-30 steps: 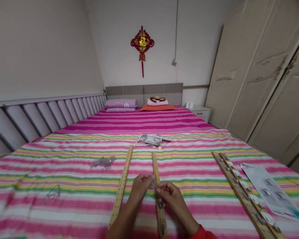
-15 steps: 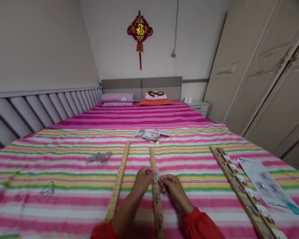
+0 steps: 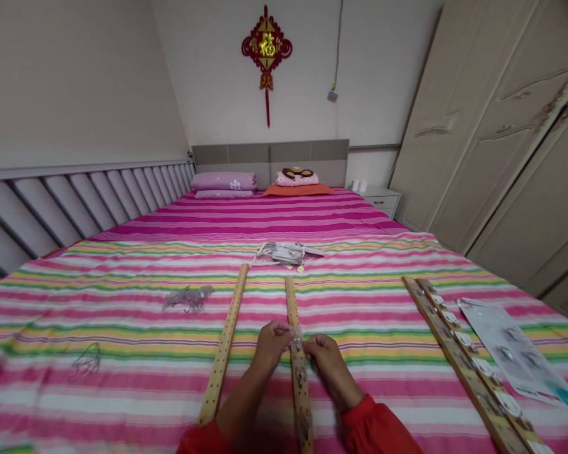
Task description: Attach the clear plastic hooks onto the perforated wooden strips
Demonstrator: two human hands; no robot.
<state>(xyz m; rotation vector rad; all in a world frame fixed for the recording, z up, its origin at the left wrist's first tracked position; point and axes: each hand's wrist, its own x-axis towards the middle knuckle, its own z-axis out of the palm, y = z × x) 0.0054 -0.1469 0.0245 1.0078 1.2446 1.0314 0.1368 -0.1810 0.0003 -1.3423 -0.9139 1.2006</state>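
Note:
My left hand (image 3: 272, 345) pinches a small clear plastic packet (image 3: 296, 332) over the middle wooden strip (image 3: 291, 302). Close by on the right, my right hand (image 3: 326, 360) has its fingertips pressed together at the packet's lower edge; what they grip is too small to tell. Lower on the same strip sit small metal hooks (image 3: 301, 379), nearer to me. A second wooden strip (image 3: 224, 343), dotted with holes, lies left of my left forearm.
Two strips with metal hooks and white round pieces (image 3: 481, 367) lie at right, beside a clear blister pack (image 3: 511, 343). Plastic bags (image 3: 189, 299) rest at left, with a clear crumpled piece (image 3: 88, 360) nearer. A packaged bundle (image 3: 284, 253) lies farther up the striped bedsheet (image 3: 137, 403).
The view has shifted slightly. My right hand's fingers have curled in closer, and the packet between my hands has turned a little. Both hands stay over the middle strip.

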